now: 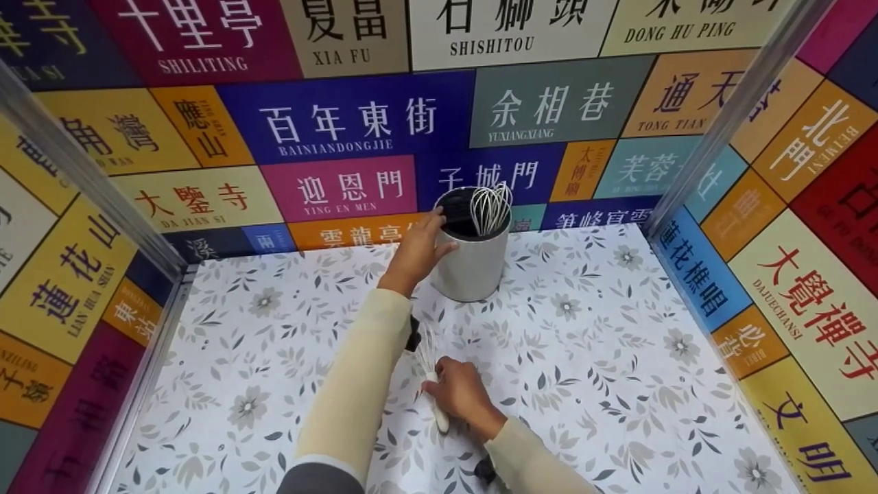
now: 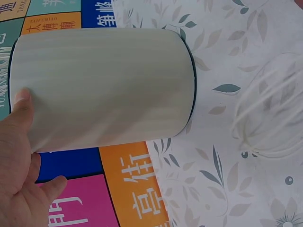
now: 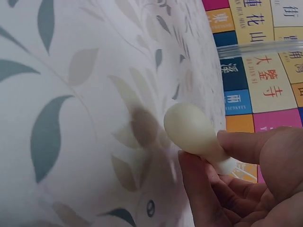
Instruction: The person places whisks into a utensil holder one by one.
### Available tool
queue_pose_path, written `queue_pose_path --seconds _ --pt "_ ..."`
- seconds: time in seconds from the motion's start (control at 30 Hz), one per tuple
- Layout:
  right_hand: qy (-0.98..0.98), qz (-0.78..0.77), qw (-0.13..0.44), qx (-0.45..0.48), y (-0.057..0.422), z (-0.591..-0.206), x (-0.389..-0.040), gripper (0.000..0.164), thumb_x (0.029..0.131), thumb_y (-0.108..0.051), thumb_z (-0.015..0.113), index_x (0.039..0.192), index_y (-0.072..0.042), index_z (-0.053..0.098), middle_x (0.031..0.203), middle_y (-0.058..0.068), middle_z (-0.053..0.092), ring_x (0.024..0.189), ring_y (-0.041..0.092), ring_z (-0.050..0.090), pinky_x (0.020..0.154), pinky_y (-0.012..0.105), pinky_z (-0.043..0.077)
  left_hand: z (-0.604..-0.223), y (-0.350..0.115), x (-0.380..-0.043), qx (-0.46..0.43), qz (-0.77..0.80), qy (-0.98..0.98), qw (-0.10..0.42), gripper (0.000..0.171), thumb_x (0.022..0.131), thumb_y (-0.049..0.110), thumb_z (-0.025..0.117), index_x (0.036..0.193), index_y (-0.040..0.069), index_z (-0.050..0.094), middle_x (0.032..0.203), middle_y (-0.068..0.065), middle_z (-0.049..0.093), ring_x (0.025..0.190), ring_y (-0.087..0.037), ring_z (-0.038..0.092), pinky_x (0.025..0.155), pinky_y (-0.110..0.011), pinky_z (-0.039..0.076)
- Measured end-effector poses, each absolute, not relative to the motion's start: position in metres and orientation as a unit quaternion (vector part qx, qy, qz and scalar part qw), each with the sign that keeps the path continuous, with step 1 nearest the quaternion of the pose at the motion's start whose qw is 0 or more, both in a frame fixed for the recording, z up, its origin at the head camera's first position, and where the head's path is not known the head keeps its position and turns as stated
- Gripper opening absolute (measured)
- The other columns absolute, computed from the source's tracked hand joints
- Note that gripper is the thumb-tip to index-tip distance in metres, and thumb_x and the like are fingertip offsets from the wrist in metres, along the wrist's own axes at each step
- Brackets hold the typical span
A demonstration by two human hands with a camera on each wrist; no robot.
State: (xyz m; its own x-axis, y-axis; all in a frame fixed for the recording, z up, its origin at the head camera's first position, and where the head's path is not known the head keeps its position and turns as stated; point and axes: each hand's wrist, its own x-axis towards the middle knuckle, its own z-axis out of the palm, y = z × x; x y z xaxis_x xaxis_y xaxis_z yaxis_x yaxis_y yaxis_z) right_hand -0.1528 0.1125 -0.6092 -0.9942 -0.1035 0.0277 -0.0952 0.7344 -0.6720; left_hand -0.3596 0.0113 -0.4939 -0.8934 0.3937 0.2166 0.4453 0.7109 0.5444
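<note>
A white cylindrical utensil holder (image 1: 473, 271) with a black inside stands upright at the back of the table. My left hand (image 1: 415, 250) grips it near the rim on its left side, the thumb (image 2: 23, 101) lying against the outer wall. A wire whisk (image 1: 491, 209) stands in the holder, wires up, its lower part hidden inside. In front of the holder, my right hand (image 1: 463, 391) pinches a second whisk with a pale handle (image 3: 189, 127) between thumb and fingers. That whisk's wire loops (image 2: 277, 109) point toward the holder, low over the table.
A white tablecloth with grey leaves and flowers (image 1: 267, 302) covers the table. Colourful panels with printed place names (image 1: 350, 120) wall it in at the back and both sides. Metal posts (image 1: 727, 103) stand at the back corners.
</note>
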Motion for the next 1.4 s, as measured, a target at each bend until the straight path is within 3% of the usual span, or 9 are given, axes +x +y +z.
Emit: queue_pose_path --seconds 0.3,0.6,0.9,1.1,1.4 --pt "0.922 -0.386 -0.006 -0.039 0.127 -0.6 -0.155 0.02 0.087 -0.022 0.078 0.092 -0.007 0.066 0.066 -0.002 0.067 0.06 0.014 0.058 0.057 0.031 0.049 -0.492 0.011 -0.359 -0.236 -0.293 -0.925 0.051 0.059 0.098 0.033 0.069 0.145 0.002 0.052 0.164 -0.01 0.039 0.149 -0.03 0.041 0.125 -0.04 0.032" --pt "0.901 -0.434 0.019 0.003 0.14 -0.589 -0.157 0.018 0.093 -0.023 0.074 0.101 -0.01 0.064 0.067 -0.004 0.068 0.054 0.008 0.058 0.052 0.027 0.049 -0.492 0.011 -0.359 -0.234 -0.298 -0.924 0.048 0.059 0.098 0.033 0.068 0.145 0.002 0.052 0.164 -0.009 0.039 0.148 -0.03 0.041 0.125 -0.04 0.032" --pt "0.904 -0.425 -0.051 0.008 0.148 -0.57 -0.168 0.017 0.092 -0.025 0.076 0.1 -0.016 0.065 0.075 -0.004 0.071 0.062 0.01 0.062 0.059 0.029 0.052 -0.493 0.012 -0.36 -0.237 -0.299 -0.922 0.062 0.058 0.097 0.033 0.07 0.144 0.001 0.054 0.163 -0.009 0.04 0.147 -0.031 0.043 0.125 -0.04 0.032" --pt "0.903 -0.421 -0.086 0.006 0.152 -0.551 -0.182 0.021 0.091 -0.026 0.077 0.105 -0.014 0.066 0.079 -0.002 0.071 0.068 0.015 0.066 0.062 0.034 0.055 -0.491 0.01 -0.361 -0.234 -0.301 -0.923 0.059 0.06 0.098 0.033 0.069 0.146 0.002 0.052 0.164 -0.008 0.039 0.148 -0.03 0.042 0.125 -0.04 0.032" --pt "0.888 -0.444 -0.12 0.009 0.163 -0.519 -0.202 0.023 0.091 -0.024 0.078 0.109 -0.013 0.069 0.084 0.002 0.075 0.071 0.014 0.073 0.066 0.036 0.059 -0.496 0.01 -0.361 -0.259 -0.285 -0.918 0.096 0.05 0.097 0.023 0.071 0.138 -0.001 0.056 0.158 -0.013 0.046 0.141 -0.032 0.05 0.12 -0.04 0.04"
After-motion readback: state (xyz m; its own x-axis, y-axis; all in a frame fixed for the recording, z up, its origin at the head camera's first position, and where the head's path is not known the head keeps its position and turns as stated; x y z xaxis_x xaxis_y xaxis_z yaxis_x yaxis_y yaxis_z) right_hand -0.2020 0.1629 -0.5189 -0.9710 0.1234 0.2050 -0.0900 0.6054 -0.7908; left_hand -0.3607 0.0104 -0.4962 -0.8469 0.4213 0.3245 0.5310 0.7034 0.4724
